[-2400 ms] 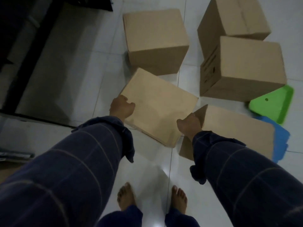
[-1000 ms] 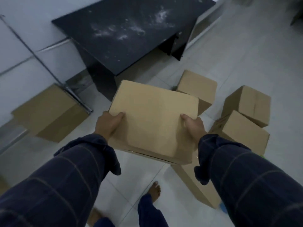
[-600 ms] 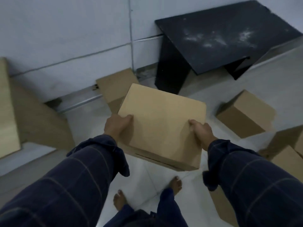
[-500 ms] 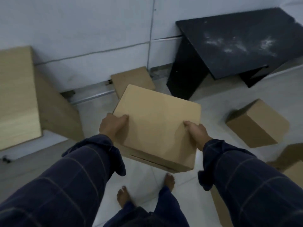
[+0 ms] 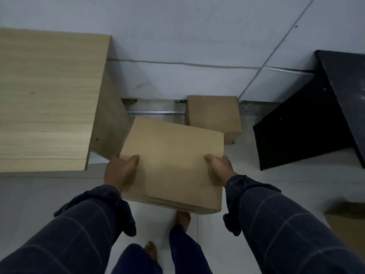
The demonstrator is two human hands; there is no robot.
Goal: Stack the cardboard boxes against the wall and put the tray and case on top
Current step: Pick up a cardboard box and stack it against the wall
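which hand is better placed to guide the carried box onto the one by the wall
Right, slightly. The right hand grips the carried box on the side nearer the box by the wall; left hand holds the far side.

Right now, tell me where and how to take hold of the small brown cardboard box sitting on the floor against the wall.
Grip the small brown cardboard box by its left and right side walls, coming from above and in front. Its back seems to meet the white wall, and its flat top offers no handle, so opposing palms probably suit it best.
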